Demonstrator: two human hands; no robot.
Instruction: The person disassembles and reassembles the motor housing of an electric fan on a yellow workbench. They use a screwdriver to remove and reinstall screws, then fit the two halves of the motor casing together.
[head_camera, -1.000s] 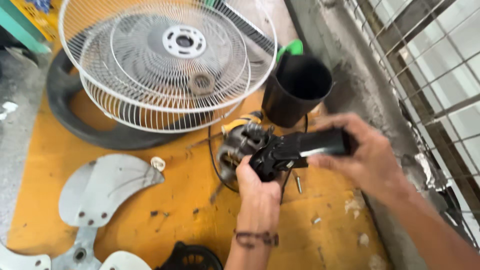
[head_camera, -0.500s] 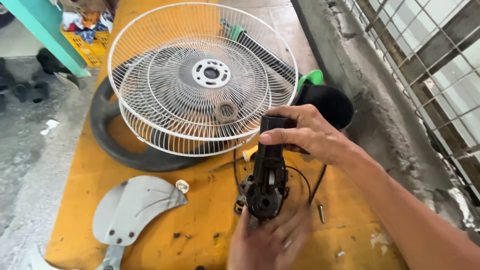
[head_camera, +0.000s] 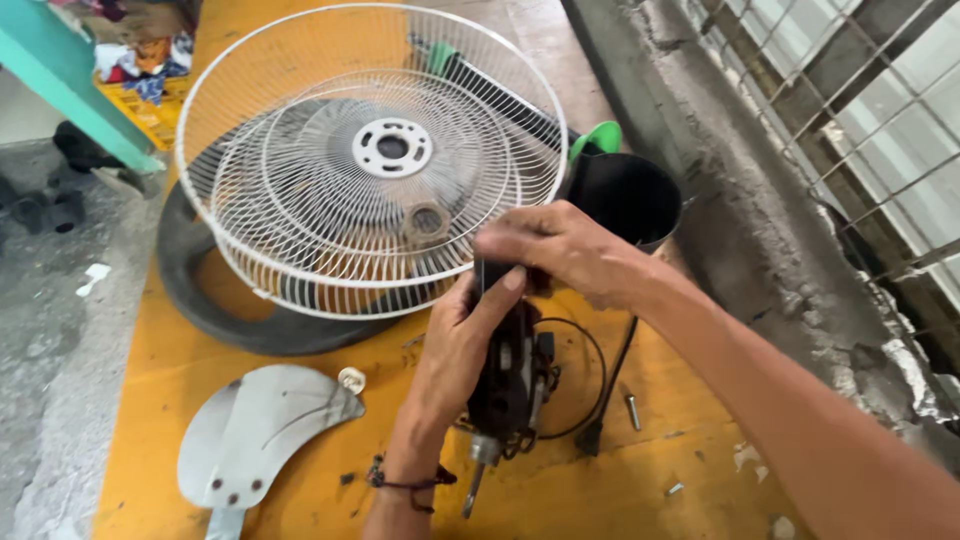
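From the head camera, I see my left hand (head_camera: 462, 345) and right hand (head_camera: 565, 250) both closed around the black fan motor (head_camera: 512, 385), which is at 6 o'clock over the orange table (head_camera: 200, 385). The white fan guards (head_camera: 370, 160) lie at 11 o'clock, the black cup (head_camera: 628, 195) at 1 o'clock, a grey blade (head_camera: 255, 435) at 8 o'clock.

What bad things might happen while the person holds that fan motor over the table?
The fan motor is held up by both the left hand and right hand; a slip might drop it on the orange table. Its black wire hangs loose and may snag. The small screw lies loose and might roll away.
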